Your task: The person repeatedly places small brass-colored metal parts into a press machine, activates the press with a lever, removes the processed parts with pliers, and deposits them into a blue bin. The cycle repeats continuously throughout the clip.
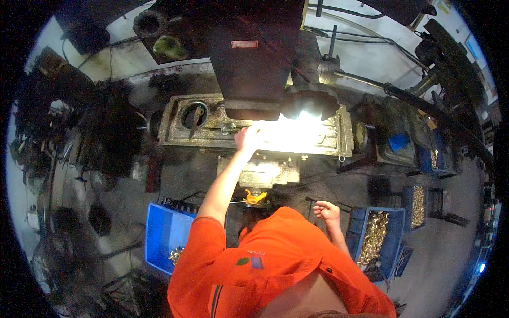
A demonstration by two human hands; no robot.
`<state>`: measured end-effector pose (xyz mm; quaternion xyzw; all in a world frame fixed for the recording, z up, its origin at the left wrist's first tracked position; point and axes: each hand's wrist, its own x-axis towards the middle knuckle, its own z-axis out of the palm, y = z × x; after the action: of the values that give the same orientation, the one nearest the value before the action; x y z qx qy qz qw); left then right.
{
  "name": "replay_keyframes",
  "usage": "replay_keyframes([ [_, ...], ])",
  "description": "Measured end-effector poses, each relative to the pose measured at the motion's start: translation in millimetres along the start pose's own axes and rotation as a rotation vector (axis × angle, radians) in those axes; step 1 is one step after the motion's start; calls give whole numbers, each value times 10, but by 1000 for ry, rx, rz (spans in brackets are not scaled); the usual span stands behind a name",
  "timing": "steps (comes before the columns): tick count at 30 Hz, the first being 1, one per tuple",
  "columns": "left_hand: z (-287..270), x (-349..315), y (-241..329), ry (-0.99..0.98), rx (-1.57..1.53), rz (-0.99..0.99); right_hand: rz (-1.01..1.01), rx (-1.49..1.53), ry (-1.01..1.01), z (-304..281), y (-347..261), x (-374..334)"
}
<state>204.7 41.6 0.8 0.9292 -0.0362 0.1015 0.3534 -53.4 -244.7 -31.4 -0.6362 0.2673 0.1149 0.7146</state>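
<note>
Both hands work at a grimy machine: the left hand (247, 137) reaches up onto the machine table (212, 132) at the edge of a bright lamp glare, and whether it grips anything cannot be told. Lower down, the right hand (327, 211) is curled around a thin dark rod (314, 200), just beside a blue bin of brass parts (374, 236); another blue bin (163, 233) sits at the left.

Three blue plastic bins: one at lower left (161, 233), one lower right heaped with small brass parts (377, 238), a smaller one right (417, 206).
</note>
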Motion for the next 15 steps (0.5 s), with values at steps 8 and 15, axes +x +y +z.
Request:
replay_keyframes([
  [8, 30, 4, -61, -43, 61, -62, -87, 21, 53, 37, -274, -39],
  [15, -37, -122, -103, 97, -48, -81, -487, -253, 75, -106, -1377, -283],
])
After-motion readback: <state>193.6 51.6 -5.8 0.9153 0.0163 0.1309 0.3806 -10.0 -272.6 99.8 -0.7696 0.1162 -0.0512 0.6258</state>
